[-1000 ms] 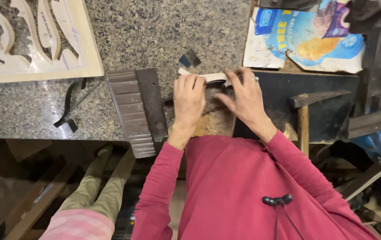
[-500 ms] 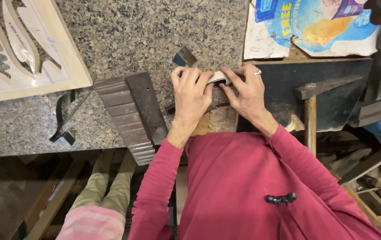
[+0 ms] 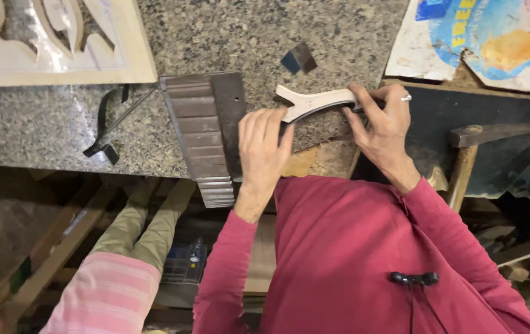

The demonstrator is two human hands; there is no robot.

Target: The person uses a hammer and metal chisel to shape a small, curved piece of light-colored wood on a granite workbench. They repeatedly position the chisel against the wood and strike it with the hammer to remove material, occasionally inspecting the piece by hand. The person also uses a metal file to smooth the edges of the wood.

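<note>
My left hand (image 3: 264,148) and my right hand (image 3: 381,124) both grip a pale, curved wooden piece (image 3: 311,101) with a forked left end, held just above the edge of a speckled granite slab (image 3: 228,37). The left hand's fingers press the piece near its fork; the right hand, wearing a ring, pinches its right end. A dark ribbed metal block (image 3: 206,136) lies just left of my left hand, overhanging the slab's near edge.
A carved pale wooden panel (image 3: 48,43) lies at the far left. A black metal clamp (image 3: 110,124) rests on the slab. A small dark square scrap (image 3: 299,59) lies beyond the piece. A torn printed sheet (image 3: 481,37) and a hammer (image 3: 469,154) on a dark board are at right. Another person's legs (image 3: 141,229) show below.
The curved wooden piece has come into clear view, raised between my hands. My hands have spread a little apart along it, and the view has shifted right.
</note>
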